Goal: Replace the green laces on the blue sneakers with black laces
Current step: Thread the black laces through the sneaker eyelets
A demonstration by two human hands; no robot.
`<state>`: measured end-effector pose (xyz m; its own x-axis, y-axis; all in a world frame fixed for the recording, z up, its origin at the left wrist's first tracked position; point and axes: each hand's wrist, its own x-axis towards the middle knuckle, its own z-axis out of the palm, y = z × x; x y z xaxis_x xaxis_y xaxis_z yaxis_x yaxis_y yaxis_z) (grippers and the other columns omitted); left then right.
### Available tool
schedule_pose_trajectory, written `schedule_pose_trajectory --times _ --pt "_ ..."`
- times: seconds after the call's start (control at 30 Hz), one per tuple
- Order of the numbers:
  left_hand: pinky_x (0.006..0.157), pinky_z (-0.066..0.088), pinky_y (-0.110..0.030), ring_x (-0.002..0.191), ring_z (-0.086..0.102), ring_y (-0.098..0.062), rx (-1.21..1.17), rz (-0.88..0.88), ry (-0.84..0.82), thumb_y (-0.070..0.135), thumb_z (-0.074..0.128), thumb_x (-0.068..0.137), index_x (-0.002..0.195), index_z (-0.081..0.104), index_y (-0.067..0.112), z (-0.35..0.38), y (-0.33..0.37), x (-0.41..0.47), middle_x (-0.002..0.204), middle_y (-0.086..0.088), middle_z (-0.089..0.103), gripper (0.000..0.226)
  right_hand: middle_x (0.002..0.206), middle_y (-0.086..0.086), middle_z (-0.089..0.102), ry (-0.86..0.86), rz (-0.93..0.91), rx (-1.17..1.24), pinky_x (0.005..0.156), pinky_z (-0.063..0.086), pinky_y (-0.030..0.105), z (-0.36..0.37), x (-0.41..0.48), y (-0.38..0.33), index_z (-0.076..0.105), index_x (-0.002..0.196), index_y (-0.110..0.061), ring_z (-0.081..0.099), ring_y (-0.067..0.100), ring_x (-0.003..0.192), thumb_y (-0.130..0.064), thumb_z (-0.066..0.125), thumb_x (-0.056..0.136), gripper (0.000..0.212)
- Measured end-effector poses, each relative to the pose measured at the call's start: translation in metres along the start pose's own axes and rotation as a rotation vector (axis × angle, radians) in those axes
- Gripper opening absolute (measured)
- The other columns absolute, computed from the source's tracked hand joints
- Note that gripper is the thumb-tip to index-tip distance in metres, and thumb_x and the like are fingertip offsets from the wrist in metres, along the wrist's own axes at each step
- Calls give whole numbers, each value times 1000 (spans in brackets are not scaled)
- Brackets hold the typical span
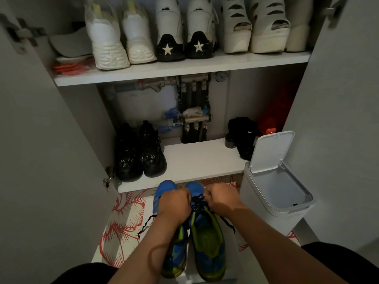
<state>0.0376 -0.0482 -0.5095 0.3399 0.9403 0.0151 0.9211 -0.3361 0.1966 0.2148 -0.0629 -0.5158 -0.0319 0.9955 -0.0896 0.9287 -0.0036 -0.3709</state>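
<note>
Gripping the thin black lace (197, 201) at the eyelets of the right-hand shoe, the left hand (174, 203) and right hand (222, 198) sit close together with fingers curled, fingertips hidden. The blue sneakers with lime-green linings (207, 238) stand side by side on a white floor mat with red flower print (125, 220). The open white lidded bin (256, 203) beside them shows only a pale grey inside. The cupboard's upper shelf (184, 72) holds white chunky trainers (106, 44), star-heeled shoes (170, 44) and cut-out wedges (238, 27), tops cut off. The lower shelf (194, 160) holds black chunky sneakers (141, 152); dark (244, 134) and red (272, 117) items there are indistinct.
</note>
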Motion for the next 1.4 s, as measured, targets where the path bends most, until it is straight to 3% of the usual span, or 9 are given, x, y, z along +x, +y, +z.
schedule_pose_trajectory --times 0.17,0.27,0.43,0.53,0.73,0.87,1.03,1.2,1.4 --pt "72 44 -32 91 65 -26 -78 -81 14 13 45 96 102 61 13 2 1 0 99 -8 70 17 88 0 72 4 114 62 78 57 32 -1 -2 0 72 87 -19 67 19 83 -26 58 91 15" --pt "69 47 -33 85 64 -26 -223 -88 10 22 44 100 98 60 11 0 -5 1 92 -9 69 20 87 -3 72 23 71 46 79 57 31 -6 -5 3 71 85 -20 67 16 83 -35 64 88 16" --pt "73 53 -27 87 66 -15 -250 -13 -65 27 56 92 92 74 23 -3 -8 -7 92 5 73 19 105 -12 74 -115 -46 100 82 48 17 -15 -9 3 78 102 -29 66 11 93 -22 60 88 24" --pt "75 54 -28 87 66 -13 -236 2 -51 26 61 92 92 77 24 -2 -7 -7 96 6 73 17 97 -13 76 -125 -87 76 75 49 18 -16 -9 2 80 97 -32 67 9 84 -23 64 86 21" --pt "63 39 -27 87 64 -20 -38 65 -58 18 50 95 97 62 13 3 1 -8 103 -5 65 13 96 5 72 -133 -113 -52 77 54 36 -11 -10 -5 74 95 -15 66 26 88 -18 53 94 22" --pt "71 48 -30 91 66 -23 -68 -3 -68 12 48 96 110 56 8 2 -1 -6 104 -9 68 16 97 9 69 -46 1 -34 74 52 33 -8 -14 -1 69 99 -11 66 28 90 -20 50 96 21" --pt "67 40 -29 80 57 -17 -265 -6 -3 24 57 97 94 52 14 0 -5 -9 90 -4 64 11 98 4 72 -14 9 26 80 53 30 -19 -16 3 70 93 -15 67 22 94 -23 57 94 16" --pt "74 53 -37 80 64 -15 -304 21 -51 24 53 96 89 70 15 0 -7 -13 88 1 71 20 106 -4 74 -68 -68 52 85 53 27 -24 -21 4 76 103 -25 67 18 98 -17 55 89 26" --pt "65 50 -29 78 62 -12 -262 31 -46 27 56 94 86 70 23 -2 -4 -14 85 9 68 17 86 3 71 -79 -113 -17 70 51 32 -22 -21 1 75 86 -18 63 25 81 -15 59 87 17"
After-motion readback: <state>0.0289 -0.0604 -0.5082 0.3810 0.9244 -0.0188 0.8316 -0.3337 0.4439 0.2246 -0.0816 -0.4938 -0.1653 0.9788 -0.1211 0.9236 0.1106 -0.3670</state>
